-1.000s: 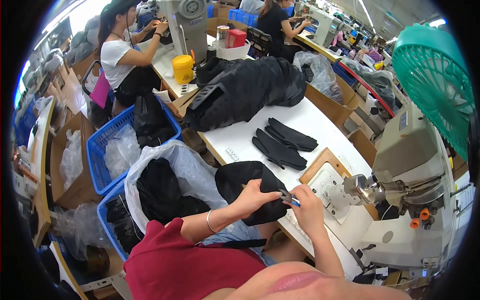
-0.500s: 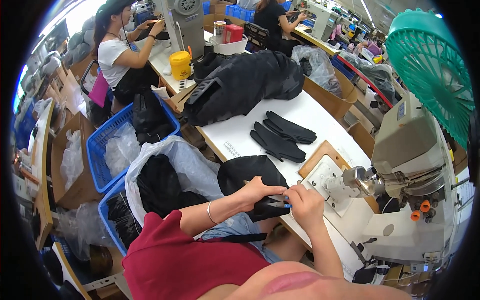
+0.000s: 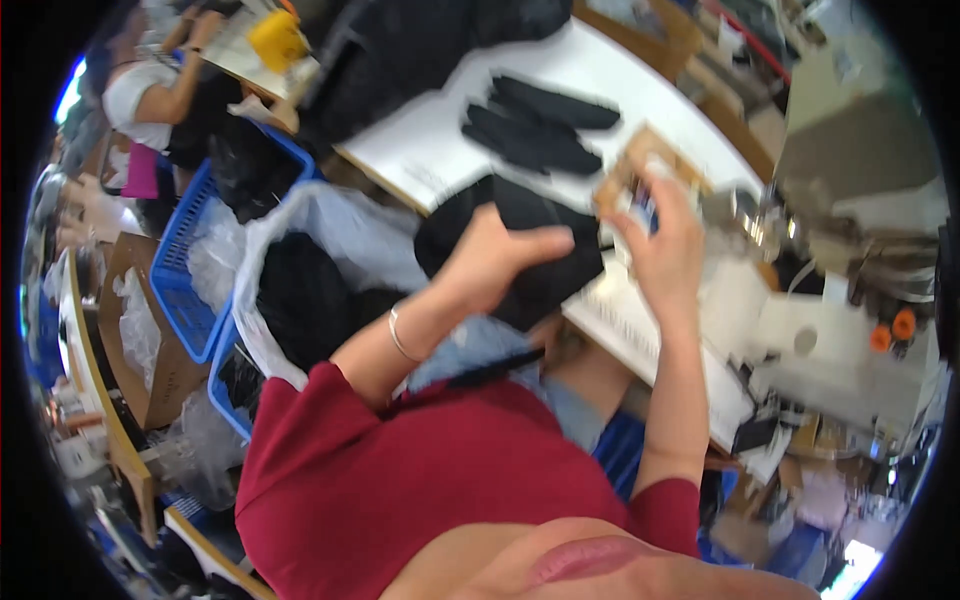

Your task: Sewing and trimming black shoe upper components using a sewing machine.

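Observation:
The black fabric piece (image 3: 555,275) hangs over the table's front edge and my lap. My left hand (image 3: 490,262) is closed on it, thumb lying across its top. To the right, my right hand (image 3: 660,235) is raised over the sewing machine's bed, fingers curled round a small blue tool (image 3: 646,212). Blur hides the tool's exact kind. Beyond my hands, a few black glove-shaped pieces (image 3: 540,125) lie flat on the white table (image 3: 400,150).
A sewing machine (image 3: 850,240) stands at the right, its bed framed by a wooden board (image 3: 640,150). A large black fabric bundle (image 3: 430,50) covers the far table. At left are a plastic bag (image 3: 270,235) of black fabric and blue baskets (image 3: 185,290). A co-worker (image 3: 145,100) sits far left.
My right hand has moved away from the left, up and right over the machine bed. The left keeps hold of the fabric, thumb now laid across it. The view has shifted and blurred.

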The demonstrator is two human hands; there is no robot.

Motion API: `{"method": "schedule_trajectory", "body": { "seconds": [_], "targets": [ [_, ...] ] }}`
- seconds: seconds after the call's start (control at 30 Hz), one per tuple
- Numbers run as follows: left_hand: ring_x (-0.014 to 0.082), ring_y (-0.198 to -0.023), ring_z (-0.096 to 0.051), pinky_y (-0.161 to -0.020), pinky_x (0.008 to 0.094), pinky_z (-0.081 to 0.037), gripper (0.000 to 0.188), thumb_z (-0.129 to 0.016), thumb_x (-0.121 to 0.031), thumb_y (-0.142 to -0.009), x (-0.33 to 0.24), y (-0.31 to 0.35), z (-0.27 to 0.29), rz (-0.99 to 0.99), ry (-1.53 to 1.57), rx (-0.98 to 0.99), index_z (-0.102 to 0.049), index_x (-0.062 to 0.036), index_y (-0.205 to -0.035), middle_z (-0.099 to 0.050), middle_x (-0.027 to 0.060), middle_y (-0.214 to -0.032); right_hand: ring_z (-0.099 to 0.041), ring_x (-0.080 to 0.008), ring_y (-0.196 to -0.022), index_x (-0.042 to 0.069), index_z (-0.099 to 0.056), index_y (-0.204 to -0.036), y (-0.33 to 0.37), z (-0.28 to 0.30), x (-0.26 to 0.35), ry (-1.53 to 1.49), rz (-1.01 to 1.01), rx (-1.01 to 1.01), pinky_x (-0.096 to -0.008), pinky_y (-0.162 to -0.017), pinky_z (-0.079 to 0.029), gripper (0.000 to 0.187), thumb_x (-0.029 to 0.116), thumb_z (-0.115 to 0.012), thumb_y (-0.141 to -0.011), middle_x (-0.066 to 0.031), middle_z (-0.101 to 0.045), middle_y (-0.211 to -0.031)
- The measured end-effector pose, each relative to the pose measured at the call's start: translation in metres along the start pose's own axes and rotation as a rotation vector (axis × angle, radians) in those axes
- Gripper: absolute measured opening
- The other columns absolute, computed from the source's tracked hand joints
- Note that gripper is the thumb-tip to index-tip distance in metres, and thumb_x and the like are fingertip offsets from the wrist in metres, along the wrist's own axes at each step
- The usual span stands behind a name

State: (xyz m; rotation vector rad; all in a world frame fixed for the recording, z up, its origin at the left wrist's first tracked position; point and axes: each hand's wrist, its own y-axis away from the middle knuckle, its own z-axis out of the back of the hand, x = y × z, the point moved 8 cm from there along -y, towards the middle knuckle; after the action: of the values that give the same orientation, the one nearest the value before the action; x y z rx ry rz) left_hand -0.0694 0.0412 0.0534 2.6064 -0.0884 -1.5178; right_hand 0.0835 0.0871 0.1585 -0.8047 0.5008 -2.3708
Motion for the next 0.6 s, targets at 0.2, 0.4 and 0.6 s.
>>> {"method": "schedule_trajectory", "body": {
  "seconds": [0.2,0.4,0.6],
  "targets": [
    [0.017,-0.081,-0.071,-0.075,0.0299,-0.06,0.02,-0.074,-0.001,-0.084,0.005,0.0,0.003,0.105,0.149,-0.007,-0.069,0.0064,-0.102,-0.072,0.011,-0.095,-0.06,-0.0204,-0.073,0.015,-0.068,-0.126,0.031,0.011,-0.003,-0.059,-0.061,0.022,-0.0324,-0.063,-0.048,0.045,0.024,-0.077,-0.083,-0.005,-0.058,-0.086],
    [0.0156,-0.081,-0.071,-0.076,0.028,-0.059,0.019,-0.074,-0.002,-0.084,0.008,0.007,0.002,0.118,0.092,-0.027,-0.07,0.0047,-0.102,-0.073,0.0097,-0.093,-0.057,-0.016,-0.065,0.02,-0.076,-0.113,0.051,0.014,0.01,0.127,0.124,-0.031,-0.0311,-0.059,-0.046,0.04,0.021,-0.083,-0.073,0.0012,-0.058,-0.08],
    [0.0155,-0.081,-0.071,-0.075,0.0281,-0.059,0.02,-0.075,-0.003,-0.084,0.007,0.011,0.002,0.073,0.057,-0.04,-0.071,0.0053,-0.102,-0.074,0.0106,-0.094,-0.056,-0.0149,-0.064,0.02,-0.076,-0.113,0.051,0.015,0.019,0.239,0.235,-0.066,-0.0293,-0.055,-0.043,0.042,0.022,-0.084,-0.071,0.0023,-0.057,-0.079]
  ]
}}
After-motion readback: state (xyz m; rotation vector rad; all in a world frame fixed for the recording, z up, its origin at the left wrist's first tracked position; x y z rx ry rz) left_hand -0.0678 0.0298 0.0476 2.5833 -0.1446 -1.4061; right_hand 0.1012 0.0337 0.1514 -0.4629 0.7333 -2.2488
